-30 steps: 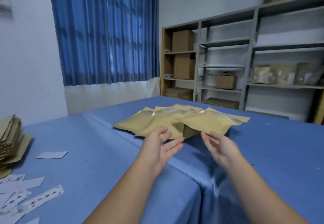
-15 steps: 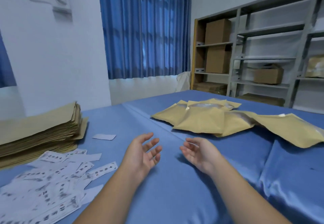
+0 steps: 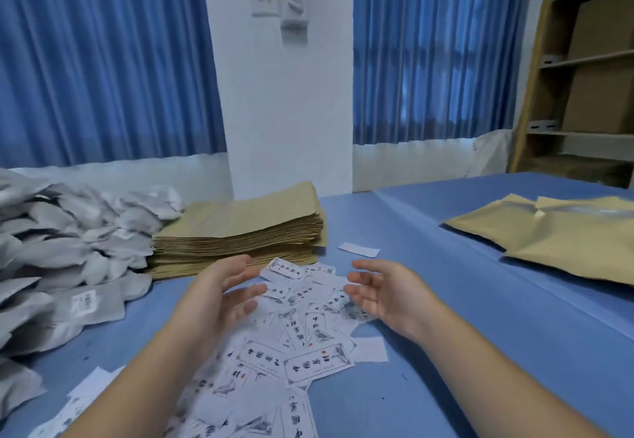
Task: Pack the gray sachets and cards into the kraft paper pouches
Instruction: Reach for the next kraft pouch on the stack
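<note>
Both forearms extended forward, bare. Left hand raised, palm facing inward, fingers loosely spread, holding nothing. Right hand mirrors it, palm inward, fingers relaxed, apart from left.

Left hand, right hand empty above cards.

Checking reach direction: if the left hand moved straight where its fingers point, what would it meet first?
Likely the scattered cards just ahead of the left hand; its height above them is unclear.

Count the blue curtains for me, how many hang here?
2: one blue curtain left of the white pillar, the other right of it. More may lie outside the frame.
</note>
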The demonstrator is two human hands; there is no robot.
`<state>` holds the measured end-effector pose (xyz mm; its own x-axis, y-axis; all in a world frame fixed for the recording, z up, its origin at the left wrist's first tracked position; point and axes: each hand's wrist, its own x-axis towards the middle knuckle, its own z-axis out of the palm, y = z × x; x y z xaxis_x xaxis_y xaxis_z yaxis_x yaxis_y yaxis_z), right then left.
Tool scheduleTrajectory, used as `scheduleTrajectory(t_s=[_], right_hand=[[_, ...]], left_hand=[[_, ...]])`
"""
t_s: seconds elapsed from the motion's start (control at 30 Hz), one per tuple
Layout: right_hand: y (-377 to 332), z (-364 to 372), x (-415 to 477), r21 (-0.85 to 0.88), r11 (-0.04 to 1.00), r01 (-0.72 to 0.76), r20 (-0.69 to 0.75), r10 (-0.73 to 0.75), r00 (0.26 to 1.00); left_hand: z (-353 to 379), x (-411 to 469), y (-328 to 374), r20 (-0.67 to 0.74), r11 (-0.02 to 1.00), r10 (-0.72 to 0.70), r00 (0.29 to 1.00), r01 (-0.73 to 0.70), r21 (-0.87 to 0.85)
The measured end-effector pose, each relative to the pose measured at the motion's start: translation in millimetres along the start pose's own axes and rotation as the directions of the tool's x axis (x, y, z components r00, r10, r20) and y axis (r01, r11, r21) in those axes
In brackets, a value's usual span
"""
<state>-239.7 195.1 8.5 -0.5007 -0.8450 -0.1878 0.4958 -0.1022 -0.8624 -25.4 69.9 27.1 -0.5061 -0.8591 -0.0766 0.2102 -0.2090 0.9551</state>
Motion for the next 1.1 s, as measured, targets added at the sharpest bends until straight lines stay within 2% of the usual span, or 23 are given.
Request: scheduleTrajectory(t_s=[0.13, 0.2, 0.23, 0.27, 0.3, 0.37, 0.43, 0.47, 0.5, 0.53, 0.6, 0.67, 0.73, 0.8, 0.87, 1.0, 1.1], right_hand=[[13.0, 35.1, 15.2, -0.105, 0.993, 0.055, 0.081, -0.046, 0.996], [21.1, 51.2, 22.4, -0.264, 0.958, 0.112, 0.079, -0.095, 0.992], [24.8, 56.3, 24.0, -0.405, 0.902, 0.153, 0.069, -0.136, 0.988], [29.6, 61.2, 25.9, -0.577, 0.791, 0.202, 0.068, -0.200, 0.977], [36.0, 67.3, 29.0, -0.740, 0.622, 0.256, 0.092, -0.284, 0.954], [45.1, 77.4, 37.4, -0.905, 0.193, 0.380, 0.274, -0.420, 0.865], [44.7, 88.0, 49.4, -0.864, -0.220, 0.453, 0.503, -0.415, 0.758], [40.6, 93.7, 57.7, -0.810, -0.377, 0.449, 0.579, -0.396, 0.713], [33.8, 99.4, 66.8, -0.768, -0.483, 0.421, 0.618, -0.387, 0.684], [25.1, 104.7, 76.3, -0.750, -0.544, 0.377, 0.624, -0.389, 0.678], [6.6, 112.2, 95.2, -0.788, -0.547, 0.283, 0.547, -0.410, 0.730], [-11.1, 113.7, 110.1, -0.830, -0.523, 0.192, 0.430, -0.381, 0.818], [-24.0, 112.1, 119.0, -0.791, -0.599, 0.124, 0.374, -0.312, 0.873], [-26.3, 109.1, 122.0, -0.729, -0.677, 0.099, 0.359, -0.256, 0.898], [-22.9, 105.6, 121.9, -0.693, -0.714, 0.100, 0.404, -0.269, 0.874], [-18.1, 100.9, 114.3, -0.588, -0.802, 0.100, 0.571, -0.325, 0.754], [-13.4, 101.2, 100.6, -0.567, -0.815, 0.124, 0.653, -0.352, 0.670]], left_hand=[[-54.2, 5.0, 2.0, -0.074, 0.973, 0.086, 0.994, -0.067, 0.220], [-74.1, 12.6, -3.5, -0.130, 0.923, 0.158, 0.979, -0.100, 0.372], [-79.1, 16.4, -6.2, -0.137, 0.863, 0.216, 0.967, -0.123, 0.491], [-83.7, 19.5, -8.6, -0.132, 0.788, 0.264, 0.955, -0.135, 0.601], [-90.6, 21.6, -11.0, -0.127, 0.723, 0.297, 0.946, -0.136, 0.678], [-103.7, 27.5, -17.0, -0.115, 0.649, 0.314, 0.942, -0.125, 0.750], [-111.3, 32.8, -21.6, -0.113, 0.587, 0.287, 0.951, -0.082, 0.805], [-113.0, 34.8, -22.6, -0.105, 0.556, 0.271, 0.957, -0.066, 0.829], [-113.9, 36.1, -22.8, -0.096, 0.528, 0.260, 0.961, -0.058, 0.848], [-113.5, 36.8, -22.0, -0.088, 0.497, 0.252, 0.964, -0.051, 0.866], [-113.0, 36.6, -20.1, -0.066, 0.438, 0.245, 0.967, -0.050, 0.897], [-112.4, 34.4, -18.9, -0.050, 0.401, 0.235, 0.971, -0.050, 0.914], [-110.7, 32.0, -18.2, -0.047, 0.365, 0.233, 0.971, -0.042, 0.930], [-108.9, 30.9, -18.5, -0.034, 0.314, 0.242, 0.970, -0.045, 0.948], [-107.5, 30.9, -17.8, -0.030, 0.286, 0.248, 0.968, -0.044, 0.957], [-106.0, 32.1, -17.4, -0.022, 0.258, 0.253, 0.967, -0.045, 0.965], [-105.4, 30.3, -17.7, -0.017, 0.281, 0.279, 0.960, -0.065, 0.957]])
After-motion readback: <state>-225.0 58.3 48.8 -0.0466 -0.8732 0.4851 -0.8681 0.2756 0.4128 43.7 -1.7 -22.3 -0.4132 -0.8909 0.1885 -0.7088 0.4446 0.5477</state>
